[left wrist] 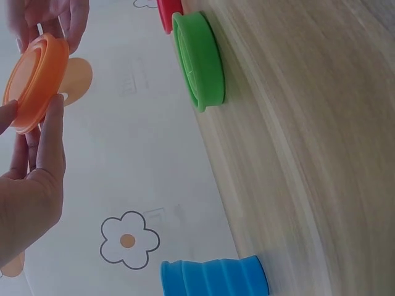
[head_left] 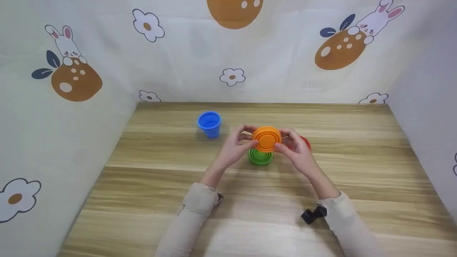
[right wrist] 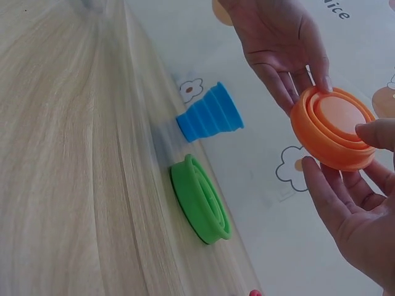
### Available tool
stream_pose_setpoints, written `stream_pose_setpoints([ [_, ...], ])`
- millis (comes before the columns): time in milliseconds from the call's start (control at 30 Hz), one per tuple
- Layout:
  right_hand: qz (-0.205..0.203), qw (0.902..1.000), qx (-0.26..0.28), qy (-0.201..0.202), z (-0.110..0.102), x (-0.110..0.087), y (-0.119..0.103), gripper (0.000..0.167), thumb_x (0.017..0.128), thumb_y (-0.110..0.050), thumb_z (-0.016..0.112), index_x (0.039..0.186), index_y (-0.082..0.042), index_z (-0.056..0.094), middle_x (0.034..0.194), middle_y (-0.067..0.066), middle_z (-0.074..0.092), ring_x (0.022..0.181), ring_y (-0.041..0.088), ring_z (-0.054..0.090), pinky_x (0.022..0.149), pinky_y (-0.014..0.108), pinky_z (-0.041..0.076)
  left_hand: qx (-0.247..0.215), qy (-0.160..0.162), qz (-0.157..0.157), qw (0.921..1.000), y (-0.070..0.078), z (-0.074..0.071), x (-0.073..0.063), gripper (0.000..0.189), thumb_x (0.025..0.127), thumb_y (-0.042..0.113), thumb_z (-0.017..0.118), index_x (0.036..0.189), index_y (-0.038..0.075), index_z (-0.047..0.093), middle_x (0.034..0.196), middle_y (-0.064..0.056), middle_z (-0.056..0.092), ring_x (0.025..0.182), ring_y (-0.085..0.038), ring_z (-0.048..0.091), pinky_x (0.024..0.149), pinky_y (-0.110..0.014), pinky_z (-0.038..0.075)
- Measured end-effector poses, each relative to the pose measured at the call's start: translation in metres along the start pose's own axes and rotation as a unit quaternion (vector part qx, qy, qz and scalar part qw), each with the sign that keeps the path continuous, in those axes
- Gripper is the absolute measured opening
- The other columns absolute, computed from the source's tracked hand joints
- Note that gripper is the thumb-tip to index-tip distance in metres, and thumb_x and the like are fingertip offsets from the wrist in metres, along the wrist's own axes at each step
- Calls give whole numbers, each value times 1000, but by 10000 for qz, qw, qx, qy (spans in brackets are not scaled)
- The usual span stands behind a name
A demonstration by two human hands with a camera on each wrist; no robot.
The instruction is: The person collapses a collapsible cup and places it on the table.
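An orange collapsible cup (head_left: pixel 267 139), folded flat into rings, is held up off the table between both hands. My left hand (head_left: pixel 237 146) pinches its left edge, thumb on the ringed face and fingers behind. On the opposite edge my right hand (head_left: pixel 298 151) grips it in the same way. Below it a green collapsible cup (head_left: pixel 260 157) lies folded flat on the table. Partly hidden behind the right hand is a red item (head_left: pixel 305 142), of which only an edge shows. To the left stands a blue collapsible cup (head_left: pixel 209 124), stretched to full height with its mouth up.
The wood-grain table (head_left: pixel 150 200) meets a patterned cloth wall (head_left: pixel 185 64) at the back, with more cloth on both sides. Small black devices (head_left: pixel 314 213) are strapped at the wrists over the sleeves.
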State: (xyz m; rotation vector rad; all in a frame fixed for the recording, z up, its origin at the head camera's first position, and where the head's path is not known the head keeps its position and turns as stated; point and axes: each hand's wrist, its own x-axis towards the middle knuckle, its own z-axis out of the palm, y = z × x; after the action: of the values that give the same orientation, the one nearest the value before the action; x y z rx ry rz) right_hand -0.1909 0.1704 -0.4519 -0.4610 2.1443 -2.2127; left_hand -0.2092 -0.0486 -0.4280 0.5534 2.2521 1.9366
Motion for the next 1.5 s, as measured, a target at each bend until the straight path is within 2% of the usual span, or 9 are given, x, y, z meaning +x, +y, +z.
stream_pose_setpoints([
  [367,259,9992,271,165,-3,1,3,31,101,-2,52,130,7,49,119,6,59,101,16,67,88,40,61,10,107,110,9999,1,0,-1,32,91,0,67,120,-5,54,124,-21,56,106,-29,65,97,-39,56],
  [500,395,9984,326,223,-3,1,2,29,102,-4,49,129,7,50,117,6,61,97,16,69,87,41,62,54,125,208,9997,1,0,-1,31,91,0,67,119,-5,54,123,-22,56,109,-31,64,101,-43,54],
  [733,771,9968,142,137,-4,1,4,31,105,-13,46,129,6,50,103,0,67,94,18,70,84,37,63,90,173,323,9993,0,0,0,28,91,-1,67,115,-7,54,120,-23,57,109,-32,64,103,-44,52],
  [933,977,9952,78,-64,-5,2,2,32,107,-19,41,128,4,49,99,-2,70,98,23,71,86,37,62,69,22,260,9996,1,1,0,28,90,-5,66,115,-7,54,120,-25,59,114,-38,61,101,-38,55],
  [1067,1043,9944,76,-130,-6,2,2,33,107,-22,41,127,3,50,99,-4,70,98,22,71,88,39,61,27,-108,221,9997,0,1,1,28,90,-7,65,116,-8,53,122,-26,58,118,-41,58,102,-39,55],
  [1167,1096,9938,96,-149,-7,2,2,33,107,-23,43,127,2,51,101,-4,70,97,21,71,91,43,60,91,-182,159,9997,-1,1,1,29,90,-7,65,117,-7,54,122,-25,58,119,-39,58,102,-38,55],
  [1300,1134,9934,102,-163,-7,1,2,34,107,-22,44,128,2,53,104,-4,70,101,26,71,93,47,59,202,-273,152,9993,-2,1,1,30,90,-5,66,118,-6,55,122,-25,59,119,-36,58,102,-38,55],
  [1500,1097,9939,90,-50,-7,2,3,32,107,-22,45,122,4,55,104,-1,71,102,24,72,91,40,60,163,-359,183,9991,-4,1,1,29,92,3,68,117,-4,56,121,-22,60,117,-30,59,103,-37,54],
])
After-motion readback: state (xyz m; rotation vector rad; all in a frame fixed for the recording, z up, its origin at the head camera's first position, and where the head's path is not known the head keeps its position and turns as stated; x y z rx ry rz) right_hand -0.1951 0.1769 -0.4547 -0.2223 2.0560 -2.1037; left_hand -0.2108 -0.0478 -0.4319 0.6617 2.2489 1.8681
